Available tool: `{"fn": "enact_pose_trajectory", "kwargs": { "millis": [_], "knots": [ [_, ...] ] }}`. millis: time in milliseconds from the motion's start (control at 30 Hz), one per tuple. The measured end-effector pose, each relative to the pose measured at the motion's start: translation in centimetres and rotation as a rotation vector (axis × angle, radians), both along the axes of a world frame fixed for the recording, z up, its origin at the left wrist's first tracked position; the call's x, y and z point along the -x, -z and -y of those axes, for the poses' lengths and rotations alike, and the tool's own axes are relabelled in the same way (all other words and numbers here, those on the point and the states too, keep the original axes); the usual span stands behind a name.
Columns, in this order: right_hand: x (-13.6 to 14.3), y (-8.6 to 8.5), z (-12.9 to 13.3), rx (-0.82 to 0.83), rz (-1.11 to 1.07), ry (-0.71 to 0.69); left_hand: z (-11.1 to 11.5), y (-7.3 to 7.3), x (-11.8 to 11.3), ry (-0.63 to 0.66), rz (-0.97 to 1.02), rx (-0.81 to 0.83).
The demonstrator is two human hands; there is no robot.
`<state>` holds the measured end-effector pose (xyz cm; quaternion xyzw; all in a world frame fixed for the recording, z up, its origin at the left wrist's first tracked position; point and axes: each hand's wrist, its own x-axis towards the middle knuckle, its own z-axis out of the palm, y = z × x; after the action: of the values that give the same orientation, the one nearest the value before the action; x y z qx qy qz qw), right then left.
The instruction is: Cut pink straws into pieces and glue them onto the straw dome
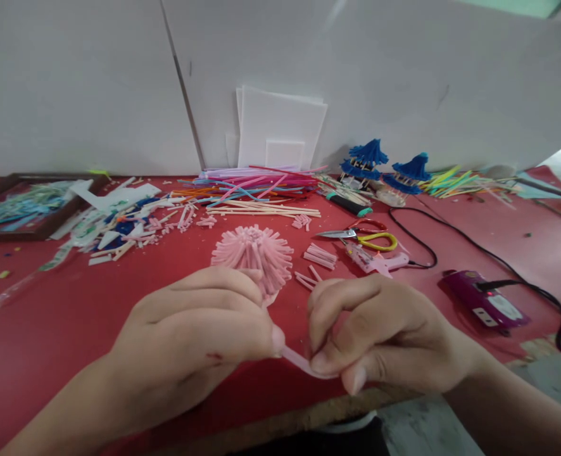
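Note:
A short pink pipe cleaner point(298, 360) is stretched between my two hands, slightly bent near its right end. My left hand point(199, 329) pinches one end between thumb and curled fingers. The other end is in the fingertips of my right hand point(380, 339). Just behind my left hand stands a pink domed piece point(252, 253) made of many pipe cleaner lengths, its lower part partly covered by the hand. Beyond my right hand lie cut pink pieces point(319, 256), scissors point(378, 240) with yellow and red handles, and a pink glue gun point(379, 262).
Coloured pipe cleaners point(261, 183) lie along the wall. Two blue-roofed models point(363, 161) stand at the back, near a black-and-green-handled tool point(349, 204). Scraps point(123, 231) and a brown frame point(38, 237) are at left. At right, a purple power strip point(484, 301) trails black cords.

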<state>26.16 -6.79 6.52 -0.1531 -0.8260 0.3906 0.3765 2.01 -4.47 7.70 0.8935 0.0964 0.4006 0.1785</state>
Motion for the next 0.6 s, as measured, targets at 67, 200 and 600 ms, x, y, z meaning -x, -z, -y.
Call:
{"fn": "enact_pose_trajectory", "kwargs": {
  "millis": [67,200,600],
  "knots": [
    [-0.4,0.1,-0.5,-0.037,0.032,0.032,-0.1,0.3,0.2,-0.031,-0.022,0.001],
    [-0.3,0.7,-1.0,-0.390,-0.070,0.504,-0.6,1.4,0.1,-0.452,0.192,-0.049],
    [0.4,3.1,-4.2,-1.122,0.119,0.593,-1.8,4.3,-1.8,-0.649,0.295,0.262]
  ]
}}
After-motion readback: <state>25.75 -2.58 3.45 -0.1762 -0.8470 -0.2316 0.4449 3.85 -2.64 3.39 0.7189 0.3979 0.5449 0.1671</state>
